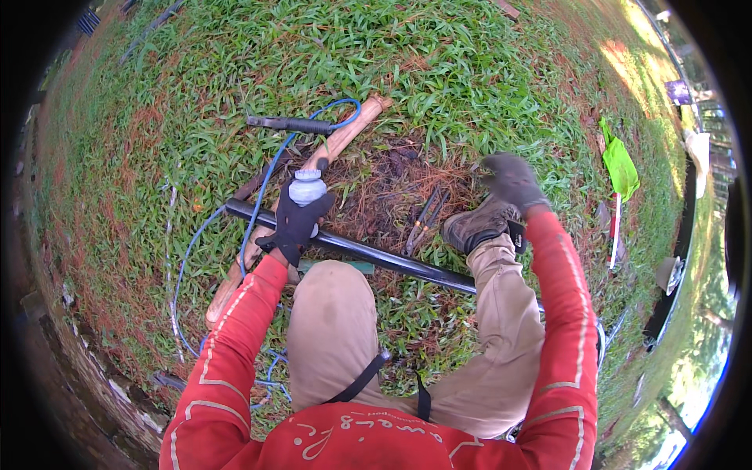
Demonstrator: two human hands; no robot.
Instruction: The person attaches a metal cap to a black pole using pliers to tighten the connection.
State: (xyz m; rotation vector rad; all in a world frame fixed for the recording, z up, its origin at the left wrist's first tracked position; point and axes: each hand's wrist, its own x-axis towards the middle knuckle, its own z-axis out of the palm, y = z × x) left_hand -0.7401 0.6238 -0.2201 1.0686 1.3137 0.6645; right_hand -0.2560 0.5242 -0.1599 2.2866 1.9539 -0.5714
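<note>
My left hand [294,222], in a black glove, grips a pale grey, rounded plastic piece with a ridged collar [308,188]; its exact kind I cannot make out. This hand is over a black metal tube [392,261] that slants across in front of my knees. My right hand [513,182], in a dark grey glove, hangs above my brown boot [478,222], its fingers smeared by motion. Between the hands, pliers with orange-and-black handles [425,225] lie on bare soil and dry needles.
A wooden pole [345,135] runs under the tube. Beyond my left hand lies a welding electrode holder [290,124], its blue cable [270,176] looping back over the tube. Far right are a bright green cloth [620,166] on a red-and-white stick and a pale hat [667,274].
</note>
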